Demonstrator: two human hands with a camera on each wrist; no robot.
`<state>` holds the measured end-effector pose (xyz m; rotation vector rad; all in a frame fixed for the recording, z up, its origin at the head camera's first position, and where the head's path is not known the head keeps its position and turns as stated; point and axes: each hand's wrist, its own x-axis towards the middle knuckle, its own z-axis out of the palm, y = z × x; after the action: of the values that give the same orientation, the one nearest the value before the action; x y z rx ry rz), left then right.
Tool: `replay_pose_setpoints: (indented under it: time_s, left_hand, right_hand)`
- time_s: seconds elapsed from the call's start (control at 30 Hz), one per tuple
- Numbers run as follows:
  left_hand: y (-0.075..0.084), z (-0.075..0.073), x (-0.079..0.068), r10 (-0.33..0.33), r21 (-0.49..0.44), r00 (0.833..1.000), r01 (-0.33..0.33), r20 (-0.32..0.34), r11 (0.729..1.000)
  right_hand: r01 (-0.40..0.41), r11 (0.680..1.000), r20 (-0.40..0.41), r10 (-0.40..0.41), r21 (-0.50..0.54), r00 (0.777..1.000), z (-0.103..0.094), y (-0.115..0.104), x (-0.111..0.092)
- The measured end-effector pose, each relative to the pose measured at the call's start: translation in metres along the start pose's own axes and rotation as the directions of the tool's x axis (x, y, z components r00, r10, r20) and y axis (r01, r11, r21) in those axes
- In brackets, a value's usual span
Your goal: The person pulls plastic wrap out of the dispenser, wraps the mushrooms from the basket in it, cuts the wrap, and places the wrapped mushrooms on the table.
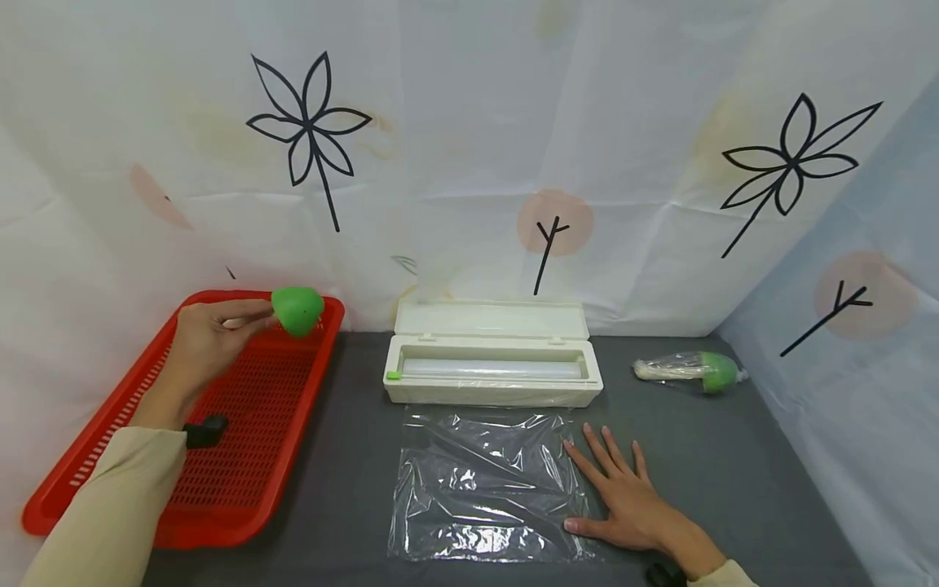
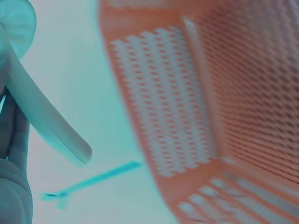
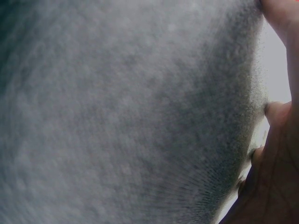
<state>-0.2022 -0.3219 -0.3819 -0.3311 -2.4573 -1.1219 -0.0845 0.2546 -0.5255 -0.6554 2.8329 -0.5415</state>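
Over the far end of the red plastic basket (image 1: 289, 477), my left hand (image 1: 198, 350) pinches a mushroom with a green cap (image 1: 297, 311). Its long pale stem (image 2: 51, 114) shows in the left wrist view, slanting away from the fingers. My right hand (image 1: 631, 509) lies with fingers spread on the dark tabletop, thumb and index fingertip at the right edge of a sheet of clear cling film (image 1: 491, 489). The sheet lies flat but wrinkled in front of a white film dispenser (image 1: 491, 395), whose lid stands up. Only the right hand's edge (image 3: 275, 154) shows in its wrist view.
Toward the back right lies another green-capped mushroom (image 1: 719, 372), wrapped in clear film. A roll of film (image 1: 491, 369) sits inside the dispenser. White printed cloth (image 1: 469, 163) hangs behind the table, and a bluish cloth (image 1: 866, 391) borders it on the right.
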Motion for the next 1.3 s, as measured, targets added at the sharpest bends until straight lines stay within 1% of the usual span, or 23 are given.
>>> replay_pose_setpoints:
  time_s: [0.07, 0.13, 0.2, 0.3, 0.37, 0.47, 0.57, 0.73, 0.8, 0.83, 0.87, 0.97, 1.03, 1.1, 1.17, 1.27, 1.3]
  left_hand:
    - [0.017, 0.002, 0.000, 0.077, -0.027, 0.996, -0.078, -0.034, 0.997]
    - [0.035, 0.006, -0.003, 0.156, -0.050, 0.986, -0.159, -0.062, 0.986]
    - [0.052, 0.012, -0.006, 0.218, -0.092, 0.972, -0.225, -0.081, 0.970]
    - [0.075, 0.022, -0.015, 0.250, -0.187, 0.964, -0.263, -0.092, 0.947]
    - [0.089, 0.031, -0.021, 0.244, -0.225, 0.965, -0.260, -0.095, 0.939]
    - [0.106, 0.045, -0.030, 0.215, -0.271, 0.972, -0.232, -0.094, 0.934]
    - [0.119, 0.060, -0.040, 0.181, -0.330, 0.980, -0.198, -0.084, 0.923]
    - [0.133, 0.090, -0.052, 0.148, -0.481, 0.988, -0.150, -0.042, 0.864]
    - [0.136, 0.103, -0.057, 0.143, -0.540, 0.990, -0.129, -0.016, 0.832]
    - [0.137, 0.110, -0.060, 0.138, -0.557, 0.990, -0.115, -0.001, 0.823]
    - [0.138, 0.117, -0.063, 0.132, -0.562, 0.991, -0.104, 0.010, 0.821]
    - [0.140, 0.138, -0.070, 0.107, -0.587, 0.992, -0.044, 0.073, 0.808]
    - [0.141, 0.154, -0.075, 0.079, -0.574, 0.991, -0.001, 0.111, 0.819]
    - [0.143, 0.170, -0.081, 0.042, -0.570, 0.986, 0.057, 0.159, 0.820]
    - [0.145, 0.186, -0.087, 0.016, -0.537, 0.982, 0.090, 0.189, 0.839]
    - [0.145, 0.209, -0.096, 0.004, -0.473, 0.976, 0.103, 0.219, 0.875]
    - [0.144, 0.216, -0.099, 0.010, -0.446, 0.974, 0.094, 0.226, 0.890]
  right_hand:
    - [0.001, 1.000, 0.000, -0.001, -0.003, 1.000, 0.000, 0.000, 0.000]
    - [0.001, 1.000, -0.002, -0.001, -0.001, 1.000, -0.001, 0.000, -0.001]
    - [0.002, 1.000, -0.004, -0.002, -0.001, 1.000, -0.001, 0.000, -0.001]
    - [0.002, 1.000, -0.007, -0.002, -0.001, 1.000, -0.001, 0.000, 0.000]
    - [0.005, 1.000, -0.011, -0.005, -0.004, 1.000, 0.000, 0.000, 0.000]
    - [0.011, 1.000, -0.018, -0.011, -0.007, 1.000, 0.001, 0.001, -0.001]
    - [0.018, 1.000, -0.026, -0.018, -0.008, 0.999, 0.002, 0.001, -0.001]
    - [0.019, 1.000, -0.036, -0.019, -0.003, 0.999, 0.002, 0.002, -0.001]
    - [0.019, 1.000, -0.038, -0.019, -0.004, 0.999, 0.002, 0.002, -0.001]
    - [0.020, 1.000, -0.039, -0.020, -0.005, 0.999, 0.002, 0.002, -0.001]
    - [0.021, 1.000, -0.042, -0.022, -0.005, 0.999, 0.003, 0.002, -0.001]
    - [0.022, 1.000, -0.044, -0.023, -0.004, 0.999, 0.003, 0.002, -0.002]
    - [0.022, 1.000, -0.045, -0.022, 0.000, 0.999, 0.003, 0.002, -0.002]
    - [0.021, 1.000, -0.045, -0.021, 0.001, 0.999, 0.003, 0.002, -0.002]
    - [0.021, 1.000, -0.048, -0.021, 0.000, 0.999, 0.003, 0.002, -0.002]
    - [0.022, 1.000, -0.050, -0.022, -0.005, 0.999, 0.004, 0.002, -0.002]
    - [0.021, 1.000, -0.049, -0.022, -0.006, 0.999, 0.004, 0.002, -0.002]
